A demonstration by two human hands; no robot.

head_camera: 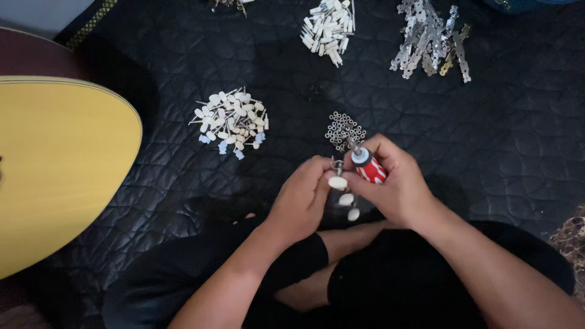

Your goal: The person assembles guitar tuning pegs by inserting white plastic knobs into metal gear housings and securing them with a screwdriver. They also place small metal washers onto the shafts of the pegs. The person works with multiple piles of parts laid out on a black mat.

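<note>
My left hand (301, 198) holds a metal strip with white oval knobs (342, 190) hanging from it, like a guitar tuner set. My right hand (396, 183) grips a small screwdriver with a red, white and blue handle (367, 166), its tip pointing up and left toward the top of the strip. Both hands meet above my crossed legs, over a black quilted mat (183, 176).
A pile of small metal rings (344, 129) lies just beyond my hands. A heap of white-knobbed pegs (231, 120) sits to the left, white pieces (329, 27) and metal strips (429, 39) lie farther back. A yellow guitar body (55, 170) lies at left.
</note>
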